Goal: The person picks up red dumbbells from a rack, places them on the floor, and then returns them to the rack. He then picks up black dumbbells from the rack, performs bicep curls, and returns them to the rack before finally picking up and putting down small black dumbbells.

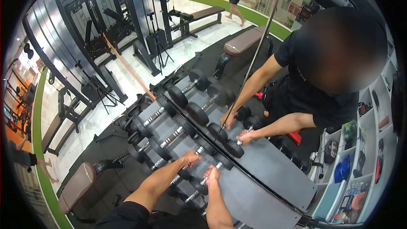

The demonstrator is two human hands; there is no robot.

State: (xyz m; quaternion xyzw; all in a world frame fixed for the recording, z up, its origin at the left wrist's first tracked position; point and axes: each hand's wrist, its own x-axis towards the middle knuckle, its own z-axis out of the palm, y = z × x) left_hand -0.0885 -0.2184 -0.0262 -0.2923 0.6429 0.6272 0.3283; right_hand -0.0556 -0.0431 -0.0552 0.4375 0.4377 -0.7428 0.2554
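Note:
My left hand (191, 157) is closed around the chrome handle of a dumbbell (206, 146) with black round heads. Just to its right, my right hand (212, 174) grips the handle of a second dumbbell (223, 160). Both dumbbells are at the grey rack shelf (250, 186), side by side, their far heads close to the mirror's lower edge. Beyond my left hand, more dumbbells (171, 136) lie in a row along the shelf. Part of each held dumbbell is covered by my fingers.
A tall mirror reflects a person in a dark shirt (335, 108), the rack and white cubbies (339, 178). Padded benches (78, 186) stand on the dark floor at left. Cable machines (63, 38) and a tripod (99, 89) stand farther back. Another person (21, 154) appears at the left edge.

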